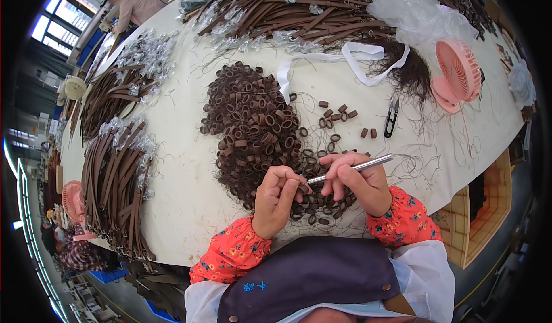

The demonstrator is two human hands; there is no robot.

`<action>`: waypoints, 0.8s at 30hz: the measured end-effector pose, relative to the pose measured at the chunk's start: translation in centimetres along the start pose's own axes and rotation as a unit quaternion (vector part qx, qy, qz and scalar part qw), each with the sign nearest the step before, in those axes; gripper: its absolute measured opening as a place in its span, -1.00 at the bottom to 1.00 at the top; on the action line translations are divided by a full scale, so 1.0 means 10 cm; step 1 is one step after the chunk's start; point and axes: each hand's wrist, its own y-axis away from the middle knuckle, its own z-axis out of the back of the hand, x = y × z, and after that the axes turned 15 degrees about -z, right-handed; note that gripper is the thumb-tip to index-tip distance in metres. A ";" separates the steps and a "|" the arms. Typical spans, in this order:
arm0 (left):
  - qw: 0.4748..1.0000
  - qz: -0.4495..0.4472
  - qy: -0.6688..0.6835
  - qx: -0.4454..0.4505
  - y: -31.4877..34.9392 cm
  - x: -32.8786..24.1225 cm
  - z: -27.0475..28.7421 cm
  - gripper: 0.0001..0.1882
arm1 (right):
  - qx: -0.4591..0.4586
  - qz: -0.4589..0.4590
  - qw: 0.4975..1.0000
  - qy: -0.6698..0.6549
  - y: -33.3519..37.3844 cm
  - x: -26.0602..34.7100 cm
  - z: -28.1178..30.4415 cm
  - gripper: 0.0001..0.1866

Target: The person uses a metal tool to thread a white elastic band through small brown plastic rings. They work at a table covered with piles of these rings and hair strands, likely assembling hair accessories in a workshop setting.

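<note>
Over the near edge of the pile, my left hand point(276, 199) is closed, thumb and forefinger pinching a small brown strap loop point(304, 188). My right hand point(359, 185) grips a slim silver pen-like tool point(374, 163), whose exact kind I cannot tell. The tool slants down to the left, and its tip is at the loop; whether the two touch is hard to see. Beyond my left hand lies a big heap of brown strap loops point(253, 133), tangled with dark threads. More loops point(336, 116) are scattered to its right and beneath my hands.
Thread snips point(391, 117) lie right of the loops, below a white ribbon point(365, 50). A pink fan point(458, 73) stands at the right. Brown straps point(299, 6) cover the far side, with more bundles point(115, 179) at left. A person point(138, 6) sits far left.
</note>
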 end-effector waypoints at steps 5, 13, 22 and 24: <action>1.000 -0.004 -0.003 0.001 0.00 0.00 0.00 -0.89 | -0.001 0.003 1.000 0.011 0.00 0.00 0.01 -0.76; 1.000 -0.010 -0.011 0.003 0.00 0.01 0.00 -0.90 | -0.004 0.010 1.000 0.017 0.00 0.00 0.01 -0.77; 0.997 -0.025 -0.065 -0.011 0.03 -0.01 -0.03 -0.92 | -0.076 0.171 0.916 0.355 -0.08 0.00 -0.13 -0.64; 0.998 -0.023 -0.060 -0.006 0.02 -0.01 -0.04 -0.91 | -0.083 0.195 0.904 0.371 -0.09 -0.10 -0.14 -0.57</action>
